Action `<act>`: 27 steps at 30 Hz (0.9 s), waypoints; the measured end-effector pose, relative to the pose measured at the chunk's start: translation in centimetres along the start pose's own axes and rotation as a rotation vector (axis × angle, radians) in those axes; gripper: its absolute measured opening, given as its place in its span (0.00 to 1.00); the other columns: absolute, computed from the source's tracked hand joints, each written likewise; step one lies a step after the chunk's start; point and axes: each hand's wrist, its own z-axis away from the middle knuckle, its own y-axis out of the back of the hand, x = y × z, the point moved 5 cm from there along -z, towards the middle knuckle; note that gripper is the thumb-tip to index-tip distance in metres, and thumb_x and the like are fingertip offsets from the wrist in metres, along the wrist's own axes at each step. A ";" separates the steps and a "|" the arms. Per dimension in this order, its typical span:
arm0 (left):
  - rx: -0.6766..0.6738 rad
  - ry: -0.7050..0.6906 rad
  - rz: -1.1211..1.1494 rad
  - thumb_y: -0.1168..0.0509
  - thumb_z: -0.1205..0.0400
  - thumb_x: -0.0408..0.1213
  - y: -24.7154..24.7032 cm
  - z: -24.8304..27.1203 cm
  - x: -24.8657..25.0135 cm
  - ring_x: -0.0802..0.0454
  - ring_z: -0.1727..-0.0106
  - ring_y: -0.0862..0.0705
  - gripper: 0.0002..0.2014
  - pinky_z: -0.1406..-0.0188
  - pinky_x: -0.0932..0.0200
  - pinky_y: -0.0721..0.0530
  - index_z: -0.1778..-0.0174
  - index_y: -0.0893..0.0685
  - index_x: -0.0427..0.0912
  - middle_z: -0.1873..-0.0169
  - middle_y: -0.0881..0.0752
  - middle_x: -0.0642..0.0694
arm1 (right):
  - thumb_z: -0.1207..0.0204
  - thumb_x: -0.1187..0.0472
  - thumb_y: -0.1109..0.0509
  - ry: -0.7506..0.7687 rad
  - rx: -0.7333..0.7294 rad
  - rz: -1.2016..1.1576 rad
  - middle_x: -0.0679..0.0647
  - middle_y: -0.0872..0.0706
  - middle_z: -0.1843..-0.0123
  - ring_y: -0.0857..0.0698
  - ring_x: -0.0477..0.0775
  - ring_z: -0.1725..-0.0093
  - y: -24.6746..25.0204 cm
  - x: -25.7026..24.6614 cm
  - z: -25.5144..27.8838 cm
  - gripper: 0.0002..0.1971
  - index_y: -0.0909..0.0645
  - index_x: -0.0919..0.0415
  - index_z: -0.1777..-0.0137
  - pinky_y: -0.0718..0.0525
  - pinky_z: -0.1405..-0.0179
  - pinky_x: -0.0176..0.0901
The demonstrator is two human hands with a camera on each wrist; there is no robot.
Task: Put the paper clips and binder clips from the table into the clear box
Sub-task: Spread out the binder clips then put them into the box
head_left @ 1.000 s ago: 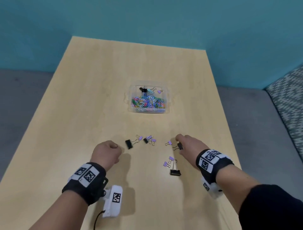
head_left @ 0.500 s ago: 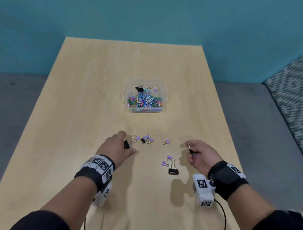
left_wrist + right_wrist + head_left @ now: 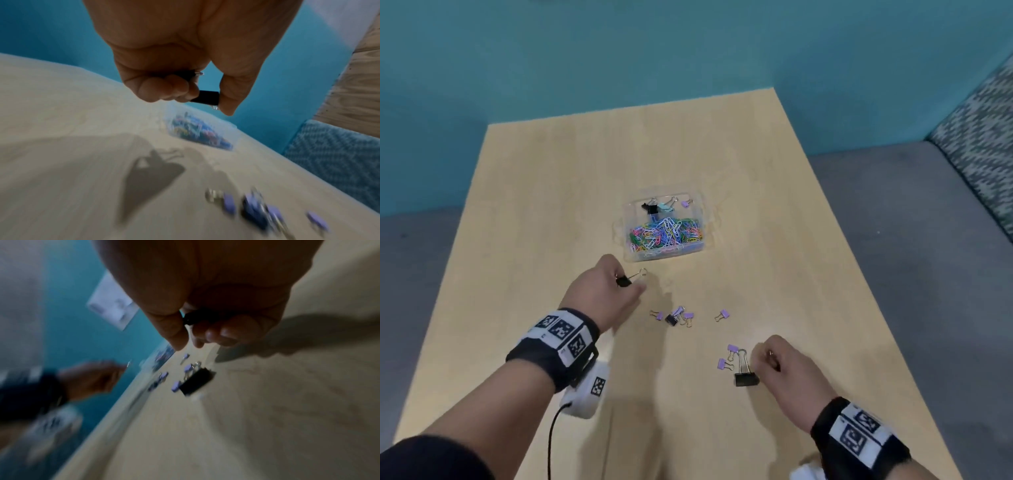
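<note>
While I am carrying a small black binder clip (image 3: 624, 281) in my left hand (image 3: 604, 296), pinched by its body between thumb and fingers with a wire handle sticking out ahead, I am listing how the stock handles.

Item: black binder clips. I am judging them light, stiff and springy; the painted body is slick, so I am gripping across the flat sides, not the wire loops, which swivel.

Item: clear box (image 3: 664, 228), at 12 o'clock from my left hand and near it, holding coloured paper clips and a few binder clips.

Item: my right hand (image 3: 786, 371), fingers curled around a second small dark clip (image 3: 192, 318).

Item: large black binder clip (image 3: 746, 378), on the table just at 9 o'clock of my right hand, two purple clips (image 3: 726, 356) beside it. A further cluster (image 3: 674, 316) is lying between my hands.

Views: the head camera is giving the whole layout; the left wrist camera is showing thumb and fingertip contact; only the right wrist camera, though blurred, is revealing the clip inside my right fist.
</note>
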 end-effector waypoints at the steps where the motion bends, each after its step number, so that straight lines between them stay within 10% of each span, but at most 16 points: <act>1: 0.023 -0.014 0.004 0.32 0.28 0.59 0.9 -1.3 0.7 0.49 0.67 0.19 0.20 0.70 0.55 0.24 0.60 0.29 0.47 0.69 0.18 0.49 | 0.21 0.50 0.39 0.122 -0.006 0.203 0.43 0.20 0.68 0.26 0.44 0.71 -0.4 -0.6 0.3 0.01 0.29 0.43 0.54 0.29 0.72 0.40; 7: 0.100 -0.076 -0.011 0.31 0.28 0.55 4.0 -10.1 5.5 0.48 0.69 0.20 0.20 0.76 0.57 0.30 0.57 0.29 0.44 0.68 0.17 0.47 | 0.33 0.44 0.43 0.496 0.003 0.838 0.45 0.17 0.68 0.20 0.51 0.72 -4.2 -0.5 0.8 0.20 0.24 0.51 0.44 0.26 0.85 0.43; 13: 0.076 -0.094 -0.065 0.31 0.26 0.54 3.0 -14.5 6.5 0.40 0.49 0.19 0.27 0.56 0.51 0.21 0.35 0.26 0.45 0.46 0.19 0.40 | 0.37 0.41 0.43 0.320 0.017 0.877 0.55 0.18 0.73 0.20 0.57 0.77 -4.9 1.0 -0.9 0.22 0.25 0.56 0.51 0.27 0.89 0.48; 21: 0.153 -0.219 0.079 0.35 0.22 0.48 1.8 -7.2 4.5 0.45 0.50 0.20 0.16 0.48 0.51 0.21 0.41 0.20 0.46 0.50 0.20 0.45 | 0.34 0.46 0.42 0.336 -0.007 0.872 0.54 0.23 0.78 0.24 0.55 0.82 -4.5 -0.1 -0.6 0.12 0.31 0.54 0.61 0.37 0.90 0.43; 27: -0.186 -0.293 -0.071 0.38 0.21 0.50 -4.2 0.9 2.7 0.48 0.54 0.19 0.15 0.57 0.55 0.23 0.40 0.23 0.51 0.50 0.24 0.49 | 0.44 0.63 0.35 0.306 -0.058 0.983 0.52 0.27 0.82 0.31 0.56 0.86 -4.2 -0.6 -0.6 0.09 0.28 0.57 0.63 0.48 0.86 0.41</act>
